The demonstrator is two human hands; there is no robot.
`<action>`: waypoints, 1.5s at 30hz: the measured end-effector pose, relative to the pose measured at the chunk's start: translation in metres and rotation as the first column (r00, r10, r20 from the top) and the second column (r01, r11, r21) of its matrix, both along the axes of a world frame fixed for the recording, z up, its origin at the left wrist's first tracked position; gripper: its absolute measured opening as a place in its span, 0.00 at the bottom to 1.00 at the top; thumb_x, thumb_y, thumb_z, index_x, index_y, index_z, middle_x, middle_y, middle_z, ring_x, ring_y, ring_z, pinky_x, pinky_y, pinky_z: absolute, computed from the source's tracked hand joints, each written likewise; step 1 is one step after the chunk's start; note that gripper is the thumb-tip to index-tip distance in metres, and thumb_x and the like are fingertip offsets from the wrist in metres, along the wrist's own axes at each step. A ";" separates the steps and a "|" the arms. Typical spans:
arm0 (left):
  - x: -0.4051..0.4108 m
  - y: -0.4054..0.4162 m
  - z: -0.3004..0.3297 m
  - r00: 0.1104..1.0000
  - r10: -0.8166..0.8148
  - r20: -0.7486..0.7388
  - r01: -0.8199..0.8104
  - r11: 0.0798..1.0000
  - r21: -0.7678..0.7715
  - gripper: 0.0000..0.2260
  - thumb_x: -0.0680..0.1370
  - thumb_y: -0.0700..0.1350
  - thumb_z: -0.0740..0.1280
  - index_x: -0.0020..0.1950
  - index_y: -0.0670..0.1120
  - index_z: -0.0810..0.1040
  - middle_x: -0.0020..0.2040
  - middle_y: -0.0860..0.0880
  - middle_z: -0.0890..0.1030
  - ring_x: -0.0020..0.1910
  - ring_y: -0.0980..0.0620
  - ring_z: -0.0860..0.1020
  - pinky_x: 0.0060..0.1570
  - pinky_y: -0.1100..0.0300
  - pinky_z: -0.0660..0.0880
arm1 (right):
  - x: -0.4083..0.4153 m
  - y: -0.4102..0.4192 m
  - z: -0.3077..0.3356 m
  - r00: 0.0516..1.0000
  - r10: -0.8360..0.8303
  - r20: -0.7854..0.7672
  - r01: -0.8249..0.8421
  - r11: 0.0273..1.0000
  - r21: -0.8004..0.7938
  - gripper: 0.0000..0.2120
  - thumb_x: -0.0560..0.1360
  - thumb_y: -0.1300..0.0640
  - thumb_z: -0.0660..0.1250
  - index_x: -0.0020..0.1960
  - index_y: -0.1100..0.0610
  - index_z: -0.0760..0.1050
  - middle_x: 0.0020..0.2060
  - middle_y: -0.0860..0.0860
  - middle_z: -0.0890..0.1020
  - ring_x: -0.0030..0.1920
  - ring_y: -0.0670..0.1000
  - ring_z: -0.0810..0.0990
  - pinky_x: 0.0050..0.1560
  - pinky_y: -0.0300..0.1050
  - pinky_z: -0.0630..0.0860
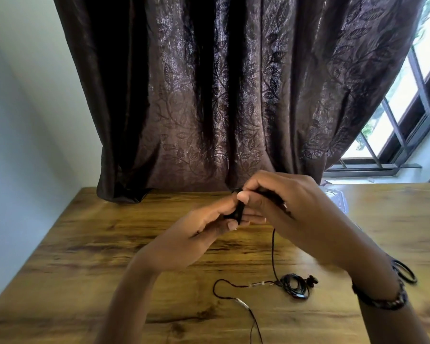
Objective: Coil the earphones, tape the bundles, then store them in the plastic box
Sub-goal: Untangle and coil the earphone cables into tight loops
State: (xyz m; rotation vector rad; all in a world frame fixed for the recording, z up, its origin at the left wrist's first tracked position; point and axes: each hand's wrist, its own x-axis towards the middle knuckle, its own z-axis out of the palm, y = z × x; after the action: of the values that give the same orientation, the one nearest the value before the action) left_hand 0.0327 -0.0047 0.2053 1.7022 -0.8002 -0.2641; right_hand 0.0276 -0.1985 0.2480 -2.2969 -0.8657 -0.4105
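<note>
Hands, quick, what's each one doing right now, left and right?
Left hand: grip closed on the black earphone cable.
Right hand: grip closed on the same cable, pinching it at the top.

We look down on a wooden bench (90,244) with a warm, strongly streaked grain, darker bands running across it from left to right. Along its far edge hangs a heavy dark brown curtain (221,95), patterned with leaves and vines that catch a dull sheen; its hem bunches on the bench's far left corner. To the left we see a plain pale wall (23,108), unlit and slightly bluish. At the right, past the curtain's edge, a window (412,100) with dark frames and bars lets in bright daylight, with green foliage blurred outside. A pale sill (372,180) runs beneath it.
</note>
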 end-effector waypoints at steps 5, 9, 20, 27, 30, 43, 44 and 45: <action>-0.003 0.001 0.010 0.995 -0.094 -0.015 0.093 0.995 -0.041 0.15 0.81 0.34 0.55 0.66 0.36 0.69 0.62 0.45 0.78 0.63 0.48 0.77 0.62 0.60 0.71 | 0.014 0.001 0.012 0.994 0.075 0.080 -0.077 0.997 0.029 0.10 0.79 0.52 0.64 0.43 0.57 0.77 0.35 0.44 0.77 0.37 0.42 0.76 0.38 0.29 0.67; -0.001 -0.001 0.017 0.999 -0.050 -0.017 0.047 0.989 -0.142 0.15 0.80 0.38 0.54 0.65 0.39 0.72 0.55 0.44 0.83 0.51 0.49 0.82 0.52 0.61 0.76 | 0.022 0.004 0.015 0.985 0.107 0.132 -0.119 0.989 0.089 0.08 0.78 0.54 0.65 0.43 0.57 0.76 0.36 0.42 0.77 0.37 0.39 0.75 0.40 0.27 0.67; 0.000 0.000 0.011 0.993 -0.102 -0.058 0.076 0.936 -0.343 0.18 0.80 0.46 0.59 0.68 0.41 0.72 0.44 0.52 0.83 0.41 0.56 0.79 0.45 0.65 0.74 | 0.043 0.012 -0.028 0.917 0.347 -0.196 -0.173 0.789 0.590 0.07 0.78 0.53 0.65 0.42 0.51 0.76 0.34 0.44 0.76 0.36 0.42 0.73 0.37 0.32 0.70; 0.005 -0.001 0.010 0.992 -0.028 -0.121 -0.022 0.918 -0.396 0.17 0.80 0.41 0.58 0.69 0.43 0.69 0.49 0.51 0.82 0.47 0.56 0.79 0.52 0.60 0.76 | 0.030 0.035 -0.073 0.916 0.295 -0.271 -0.016 0.702 0.712 0.10 0.79 0.48 0.61 0.46 0.53 0.76 0.30 0.54 0.71 0.31 0.48 0.69 0.28 0.46 0.67; 0.008 0.000 0.008 0.993 0.046 -0.106 -0.079 0.939 -0.335 0.19 0.80 0.39 0.57 0.71 0.44 0.66 0.55 0.47 0.82 0.53 0.53 0.80 0.55 0.59 0.76 | 0.019 0.041 -0.084 0.933 0.222 -0.284 0.017 0.760 0.650 0.09 0.81 0.52 0.59 0.43 0.49 0.74 0.29 0.42 0.72 0.28 0.39 0.67 0.29 0.31 0.63; 0.012 0.001 -0.003 0.993 0.073 -0.088 -0.088 0.980 -0.176 0.24 0.81 0.33 0.55 0.76 0.41 0.55 0.65 0.46 0.77 0.65 0.49 0.75 0.62 0.62 0.71 | -0.009 0.026 -0.074 0.978 0.023 -0.209 0.047 0.945 0.324 0.09 0.81 0.50 0.59 0.45 0.51 0.74 0.30 0.50 0.75 0.27 0.53 0.72 0.28 0.50 0.70; 0.012 0.002 -0.003 0.993 0.079 -0.086 -0.092 0.984 -0.155 0.24 0.81 0.33 0.55 0.76 0.41 0.55 0.66 0.46 0.77 0.66 0.50 0.75 0.62 0.62 0.71 | -0.009 0.023 -0.073 0.979 0.014 -0.205 0.051 0.950 0.308 0.09 0.81 0.49 0.59 0.44 0.50 0.74 0.29 0.50 0.75 0.27 0.53 0.72 0.28 0.50 0.70; 0.013 0.002 -0.003 0.993 0.091 -0.081 -0.101 0.986 -0.130 0.24 0.81 0.33 0.55 0.76 0.42 0.55 0.66 0.46 0.77 0.66 0.51 0.74 0.63 0.62 0.70 | -0.010 0.021 -0.072 0.979 0.007 -0.205 0.055 0.953 0.297 0.10 0.80 0.48 0.59 0.44 0.50 0.74 0.28 0.51 0.75 0.27 0.52 0.72 0.29 0.50 0.70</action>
State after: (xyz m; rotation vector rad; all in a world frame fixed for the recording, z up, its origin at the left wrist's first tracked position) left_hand 0.0454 -0.0022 0.2026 1.5900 -0.6641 -0.2013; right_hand 0.0176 -0.1775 0.1763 -2.0263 -0.6257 -0.2884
